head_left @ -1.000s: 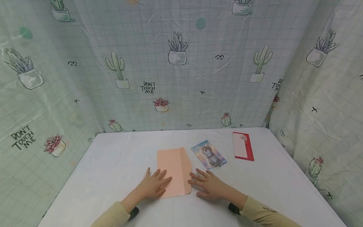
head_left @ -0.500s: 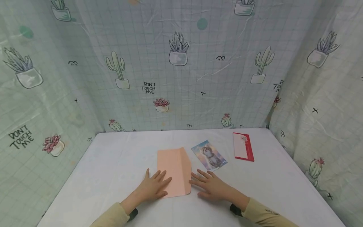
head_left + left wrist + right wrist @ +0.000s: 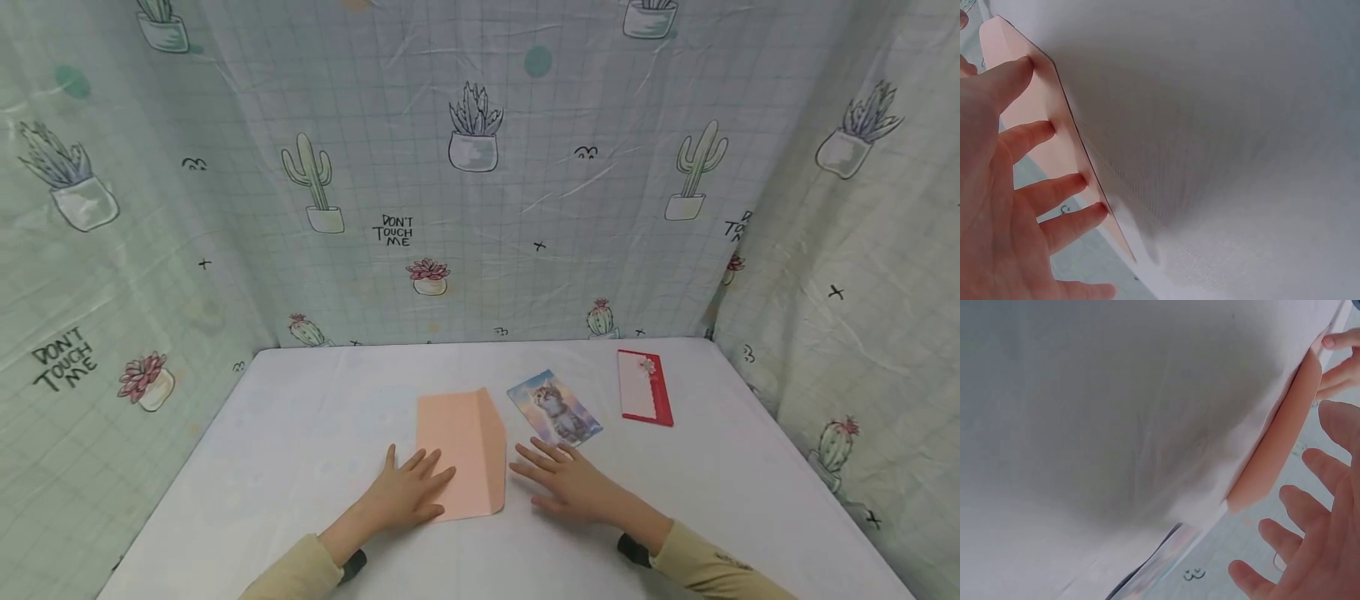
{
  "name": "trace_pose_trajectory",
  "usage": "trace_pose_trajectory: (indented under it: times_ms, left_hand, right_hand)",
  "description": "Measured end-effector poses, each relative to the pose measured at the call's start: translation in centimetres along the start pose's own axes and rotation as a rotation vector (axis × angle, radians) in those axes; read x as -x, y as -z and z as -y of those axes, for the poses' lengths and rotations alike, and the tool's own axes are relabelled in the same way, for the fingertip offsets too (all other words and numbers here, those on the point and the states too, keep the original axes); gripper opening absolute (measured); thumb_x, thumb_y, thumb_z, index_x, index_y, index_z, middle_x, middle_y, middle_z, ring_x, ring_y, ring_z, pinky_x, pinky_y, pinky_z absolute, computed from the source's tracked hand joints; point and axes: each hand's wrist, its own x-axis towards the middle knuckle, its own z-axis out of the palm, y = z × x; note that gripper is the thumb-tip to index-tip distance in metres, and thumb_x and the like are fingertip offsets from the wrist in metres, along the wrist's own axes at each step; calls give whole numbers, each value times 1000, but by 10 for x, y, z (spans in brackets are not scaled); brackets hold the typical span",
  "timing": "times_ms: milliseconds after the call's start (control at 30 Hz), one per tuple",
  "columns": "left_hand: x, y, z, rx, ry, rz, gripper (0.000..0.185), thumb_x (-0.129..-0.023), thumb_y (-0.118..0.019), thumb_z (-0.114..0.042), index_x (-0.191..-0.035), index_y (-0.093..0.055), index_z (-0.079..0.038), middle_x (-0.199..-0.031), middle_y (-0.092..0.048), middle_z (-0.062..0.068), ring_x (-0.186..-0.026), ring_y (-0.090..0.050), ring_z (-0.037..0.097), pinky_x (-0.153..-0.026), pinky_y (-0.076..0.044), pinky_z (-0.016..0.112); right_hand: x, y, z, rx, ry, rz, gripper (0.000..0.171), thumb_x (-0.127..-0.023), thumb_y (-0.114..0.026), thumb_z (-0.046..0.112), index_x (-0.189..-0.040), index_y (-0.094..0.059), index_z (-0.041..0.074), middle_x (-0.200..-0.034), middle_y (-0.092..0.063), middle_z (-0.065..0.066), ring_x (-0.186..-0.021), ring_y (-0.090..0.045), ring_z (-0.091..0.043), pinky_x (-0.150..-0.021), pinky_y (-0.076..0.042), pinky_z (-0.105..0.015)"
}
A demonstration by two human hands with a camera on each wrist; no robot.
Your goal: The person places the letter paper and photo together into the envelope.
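Observation:
A peach envelope (image 3: 453, 429) lies on the white table with its flap (image 3: 492, 454) spread out to the right. My left hand (image 3: 405, 492) rests on its lower left part, fingers spread; in the left wrist view the fingertips press on the envelope (image 3: 1041, 106) near its edge. To the right of the flap, my right hand (image 3: 573, 487) is held apart from it with fingers extended and nothing in them. Its fingertips reach the lower edge of a card with a kitten picture (image 3: 553, 407). The right wrist view shows the raised flap (image 3: 1279, 437) beyond the right hand (image 3: 1316, 519).
A red and white card (image 3: 645, 387) with a flower decoration lies at the back right of the table (image 3: 322, 392). A curtain (image 3: 360, 150) printed with cacti surrounds the table at the back and sides.
My right hand has moved a little to the right, away from the envelope flap and closer to the kitten card. The left hand has stayed on the envelope.

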Motion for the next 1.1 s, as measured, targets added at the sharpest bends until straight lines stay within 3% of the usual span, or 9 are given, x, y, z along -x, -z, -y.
trace_pose_trajectory:
  times_ms: [300,533,900,1100]
  left_hand:
    - [0,-1,1,10,-5,-1,54,-86,-48,-48,-133,-43,-21,-139,-40,14,-124,-41,36,-91,-22,71]
    - [0,-4,2,33,-3,10,55,-86,-48,-48,-134,-42,-22,-140,-39,14,-126,-39,36,-92,-21,71]
    - [-1,-2,1,28,-4,9,54,-87,-47,-47,-134,-41,-21,-140,-38,14,-126,-39,35,-92,-22,71]
    - [0,-3,1,26,-1,16,54,-88,-46,-48,-134,-40,-21,-140,-38,14,-126,-39,35,-92,-22,71]
  right_hand:
    - [6,1,-13,-41,-12,-108,53,-87,-53,36,-136,-39,20,-143,-35,-8,-131,-33,-30,-98,-34,-53]
    - [11,5,-19,-225,-146,-120,52,-87,-55,33,-135,-40,20,-143,-35,-5,-129,-38,-26,-98,-35,-52]
    - [15,18,-31,-330,-255,-165,52,-86,-57,29,-135,-40,21,-141,-38,-8,-126,-41,-29,-96,-39,-50]
    - [16,19,-42,-472,-269,-200,51,-88,-54,22,-136,-38,14,-139,-41,-13,-123,-43,-32,-94,-40,-50]
